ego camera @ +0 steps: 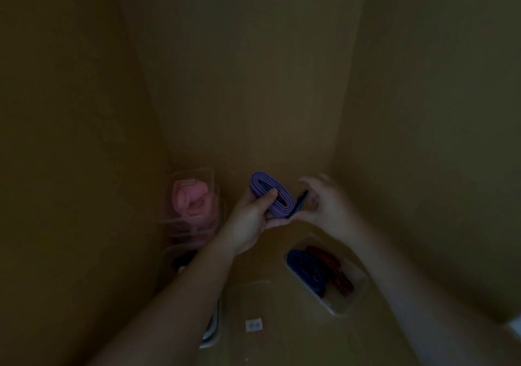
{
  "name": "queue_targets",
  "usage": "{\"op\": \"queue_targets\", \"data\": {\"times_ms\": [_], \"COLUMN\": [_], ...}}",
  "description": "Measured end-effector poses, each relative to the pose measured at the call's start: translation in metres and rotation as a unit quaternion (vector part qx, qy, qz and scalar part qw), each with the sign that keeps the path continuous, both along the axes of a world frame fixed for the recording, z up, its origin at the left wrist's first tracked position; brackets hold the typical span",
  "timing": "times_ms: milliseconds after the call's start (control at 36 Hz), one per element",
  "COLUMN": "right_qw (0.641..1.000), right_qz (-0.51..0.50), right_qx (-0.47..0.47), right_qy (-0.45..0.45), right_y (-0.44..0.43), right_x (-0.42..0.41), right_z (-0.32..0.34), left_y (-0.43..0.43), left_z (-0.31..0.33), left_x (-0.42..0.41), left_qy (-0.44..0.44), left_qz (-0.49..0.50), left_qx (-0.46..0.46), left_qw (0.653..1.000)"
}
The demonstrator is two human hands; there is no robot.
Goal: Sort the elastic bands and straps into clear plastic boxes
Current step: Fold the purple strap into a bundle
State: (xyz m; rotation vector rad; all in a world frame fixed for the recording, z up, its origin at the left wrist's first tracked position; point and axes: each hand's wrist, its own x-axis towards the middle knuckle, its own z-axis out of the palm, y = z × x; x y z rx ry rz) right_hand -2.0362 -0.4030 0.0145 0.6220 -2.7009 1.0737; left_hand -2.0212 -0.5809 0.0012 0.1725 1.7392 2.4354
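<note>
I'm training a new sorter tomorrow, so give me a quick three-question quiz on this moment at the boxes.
1. True or false: the left hand holds a rolled purple band.
2. Which bands lie in the lower-right clear box? A) blue and red B) green and yellow C) white only
3. Fill in: the left clear box holds a ___ band.
Key: 1 true; 2 A; 3 pink.

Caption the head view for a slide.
Dim light: left hand grips a rolled purple band, right hand beside it, near a clear box holding a blue band and red bands.
</note>
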Motion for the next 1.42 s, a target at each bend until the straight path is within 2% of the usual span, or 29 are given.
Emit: {"op": "queue_targets", "data": {"times_ms": [111, 194, 278, 361, 444, 500, 583, 639, 694, 833, 1000, 1111, 1306, 1417], "right_qw": [0.992, 0.972, 0.96, 0.973, 0.991, 0.993, 0.987, 0.979, 0.981, 0.982, 0.979, 0.97, 0.972, 0.976], "right_qz": [0.023, 0.038, 0.049, 0.022, -0.032, -0.041, 0.005, 0.026, 0.021, 0.029, 0.039, 0.047, 0.02, 0.019], "right_qx": [-0.091, -0.155, -0.165, -0.127, -0.044, -0.015, -0.027, -0.05, -0.041, 0.013, 0.123, 0.123, 0.137, 0.162], "right_qy": [-0.082, -0.172, -0.219, -0.19, -0.121, -0.108, -0.16, -0.196, -0.187, -0.189, -0.156, -0.202, -0.189, -0.143], "right_y": [0.013, 0.029, 0.043, 0.046, 0.051, 0.059, 0.071, 0.074, 0.076, 0.083, 0.084, 0.089, 0.09, 0.087], "right_x": [0.014, 0.028, 0.038, 0.046, 0.052, 0.05, 0.049, 0.051, 0.051, 0.048, 0.047, 0.047, 0.049, 0.051], "right_z": [-0.016, -0.021, -0.032, -0.046, -0.061, -0.074, -0.087, -0.092, -0.1, -0.109, -0.111, -0.1, -0.105, -0.104], "left_y": [0.018, 0.031, 0.046, 0.063, 0.082, 0.089, 0.09, 0.089, 0.09, 0.083, 0.081, 0.083, 0.081, 0.081], "left_z": [-0.014, -0.024, -0.033, -0.046, -0.057, -0.064, -0.08, -0.088, -0.091, -0.102, -0.108, -0.109, -0.11, -0.104], "left_x": [0.007, 0.014, 0.023, 0.03, 0.037, 0.039, 0.041, 0.046, 0.053, 0.06, 0.062, 0.059, 0.049, 0.042], "left_qy": [-0.025, -0.036, -0.059, -0.079, -0.078, -0.063, -0.033, -0.045, -0.031, 0.035, 0.091, 0.119, 0.112, 0.136], "left_qz": [-0.022, -0.032, -0.036, -0.039, -0.044, -0.028, -0.016, 0.038, 0.065, 0.039, -0.023, -0.036, -0.053, -0.066], "left_qx": [-0.002, -0.015, -0.023, -0.052, -0.122, -0.188, -0.304, -0.316, -0.3, -0.414, -0.436, -0.465, -0.47, -0.478], "left_qw": [0.999, 0.999, 0.997, 0.995, 0.988, 0.98, 0.952, 0.947, 0.951, 0.909, 0.895, 0.876, 0.874, 0.865]}}
